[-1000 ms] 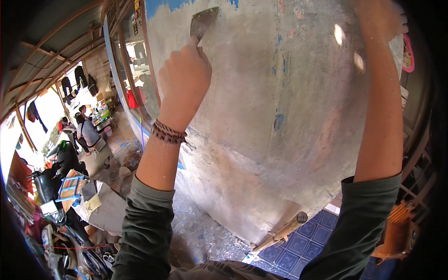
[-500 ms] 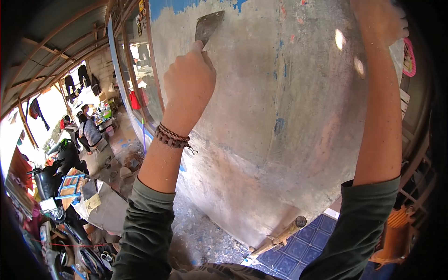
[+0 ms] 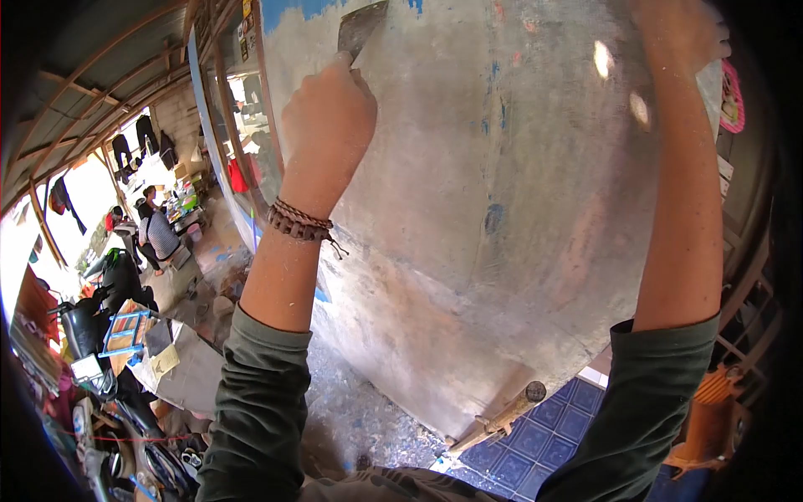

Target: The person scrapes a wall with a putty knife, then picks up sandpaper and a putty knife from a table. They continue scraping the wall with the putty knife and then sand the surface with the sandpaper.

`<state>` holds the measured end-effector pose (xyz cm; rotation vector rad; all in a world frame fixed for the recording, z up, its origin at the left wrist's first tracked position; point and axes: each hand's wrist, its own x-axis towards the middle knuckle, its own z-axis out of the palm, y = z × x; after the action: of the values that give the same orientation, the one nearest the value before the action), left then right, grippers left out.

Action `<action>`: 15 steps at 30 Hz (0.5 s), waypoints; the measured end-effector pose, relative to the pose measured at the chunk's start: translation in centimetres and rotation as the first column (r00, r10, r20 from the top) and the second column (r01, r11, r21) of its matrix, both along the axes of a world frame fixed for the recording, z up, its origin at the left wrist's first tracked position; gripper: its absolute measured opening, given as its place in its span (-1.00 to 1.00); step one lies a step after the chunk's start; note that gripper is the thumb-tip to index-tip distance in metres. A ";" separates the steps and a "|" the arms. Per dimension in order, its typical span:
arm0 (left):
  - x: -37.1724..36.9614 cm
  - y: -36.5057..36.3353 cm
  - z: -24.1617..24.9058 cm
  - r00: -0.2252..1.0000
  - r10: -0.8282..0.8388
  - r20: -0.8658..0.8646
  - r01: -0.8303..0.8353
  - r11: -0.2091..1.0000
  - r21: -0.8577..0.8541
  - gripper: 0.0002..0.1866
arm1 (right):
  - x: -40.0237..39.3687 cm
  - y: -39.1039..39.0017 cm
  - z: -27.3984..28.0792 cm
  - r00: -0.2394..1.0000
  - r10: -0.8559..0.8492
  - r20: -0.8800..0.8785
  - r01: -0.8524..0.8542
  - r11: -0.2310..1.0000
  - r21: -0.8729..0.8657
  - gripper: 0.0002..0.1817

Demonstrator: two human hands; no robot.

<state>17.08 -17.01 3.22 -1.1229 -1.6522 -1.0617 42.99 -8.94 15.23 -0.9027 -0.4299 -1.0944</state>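
Up high, left hand (image 3: 328, 117) clenched around scraper (image 3: 360, 28), blade pointing up-right, flat against wall (image 3: 502, 209). Right hand (image 3: 682, 33) pressed on wall, to the scraper's right; grip unclear.

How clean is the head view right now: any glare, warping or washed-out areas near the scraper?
Head view: strong fisheye bend and dark corners; two bright glare spots on the wall; the open street at far left is overexposed; the scraper in the left hand is sharp but clipped by the top edge; the right hand is partly cut off too.
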 end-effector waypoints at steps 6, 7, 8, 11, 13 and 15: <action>-0.1 0.0 0.5 0.999 0.034 -0.002 -0.033 0.999 0.010 -0.72 | -0.1 0.1 0.3 0.999 -0.046 -0.026 0.046 0.999 0.002 -0.55; -0.2 0.1 0.2 1.000 0.021 0.010 -0.021 1.000 0.006 -0.72 | -0.1 0.1 0.2 0.999 -0.045 -0.028 0.045 0.999 0.004 -0.55; -0.1 0.2 0.1 1.000 0.006 0.021 -0.006 1.000 0.004 -0.73 | 0.1 0.2 0.2 0.998 -0.054 -0.020 0.054 0.999 0.003 -0.55; -0.5 0.3 1.2 1.000 0.012 -0.019 -0.011 1.000 0.015 -0.73 | 0.1 0.1 0.2 0.998 -0.060 -0.009 0.060 0.998 -0.001 -0.54; -0.1 0.1 0.7 1.000 0.026 0.007 -0.026 1.000 -0.004 -0.70 | -0.1 -0.1 0.0 0.999 -0.049 -0.008 0.049 0.999 -0.006 -0.54; -0.1 0.0 0.4 0.999 0.038 0.033 -0.038 0.999 -0.017 -0.65 | -0.2 -0.4 -0.2 1.000 0.017 0.026 -0.017 1.000 0.015 -0.54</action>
<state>17.02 -17.00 3.63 -1.0857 -1.7046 -1.0493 42.80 -9.36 15.01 -0.8709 -0.4490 -1.0931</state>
